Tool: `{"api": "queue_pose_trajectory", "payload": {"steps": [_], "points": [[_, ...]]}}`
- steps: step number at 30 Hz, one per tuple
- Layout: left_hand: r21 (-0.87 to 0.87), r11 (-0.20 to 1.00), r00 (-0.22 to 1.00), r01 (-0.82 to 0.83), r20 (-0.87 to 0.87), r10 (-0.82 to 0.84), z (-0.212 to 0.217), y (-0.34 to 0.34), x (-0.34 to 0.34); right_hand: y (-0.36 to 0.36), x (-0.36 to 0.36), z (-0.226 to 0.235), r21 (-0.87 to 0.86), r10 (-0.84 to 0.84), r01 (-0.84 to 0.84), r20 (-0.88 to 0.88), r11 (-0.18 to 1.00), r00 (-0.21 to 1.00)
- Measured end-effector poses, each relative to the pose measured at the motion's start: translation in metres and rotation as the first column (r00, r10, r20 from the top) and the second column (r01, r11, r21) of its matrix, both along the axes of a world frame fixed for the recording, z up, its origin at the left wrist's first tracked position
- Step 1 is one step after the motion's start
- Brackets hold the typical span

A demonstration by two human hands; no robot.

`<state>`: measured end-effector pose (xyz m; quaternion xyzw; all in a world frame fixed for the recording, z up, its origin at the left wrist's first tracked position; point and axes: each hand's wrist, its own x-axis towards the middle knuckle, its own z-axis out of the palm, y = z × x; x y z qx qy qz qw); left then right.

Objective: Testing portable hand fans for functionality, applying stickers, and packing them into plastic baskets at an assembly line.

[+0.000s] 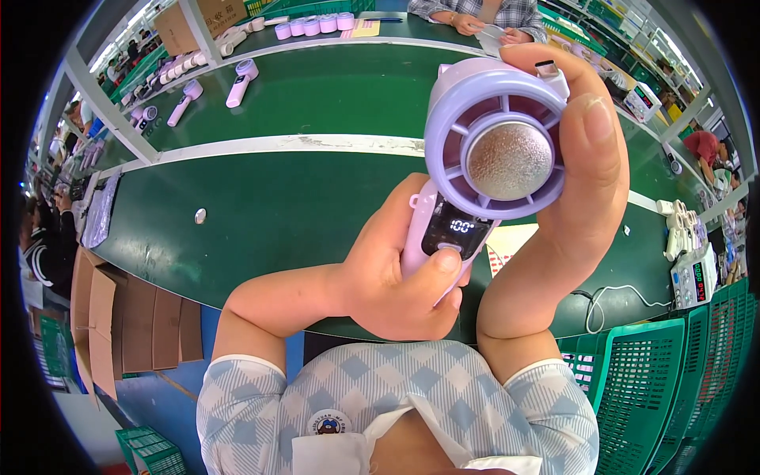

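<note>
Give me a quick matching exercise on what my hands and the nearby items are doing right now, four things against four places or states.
Things:
1. left hand
2. right hand
3. handheld fan
4. small round metal disc

Places or states:
A. lying alone on the green table
B. wrapped round the fan's lilac handle, thumb on the button
C. held up close to the camera, display lit
D. cupping the round fan head from the side

Pairs: 1-B, 2-D, 3-C, 4-A
</note>
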<state>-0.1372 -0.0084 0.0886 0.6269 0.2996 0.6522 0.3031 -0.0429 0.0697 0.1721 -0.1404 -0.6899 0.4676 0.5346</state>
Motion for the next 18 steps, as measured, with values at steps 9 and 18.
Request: {"api": "queue_pose_trajectory", "payload": {"steps": [9, 18], "points": [[0.306, 0.928, 0.865, -0.212, -0.384, 0.324, -0.017, 0.021, -0.024, -0.012, -0.006, -0.003, 0.056, -0.041, 0.043, -0.043, 0.998, 0.998], [0.601, 0.760, 0.796, -0.247, -0.322, 0.513, -0.026, 0.053, -0.050, -0.016, -0.007, 0.003, -0.210, 0.189, -0.171, 0.068, 0.963, 0.980]]}}
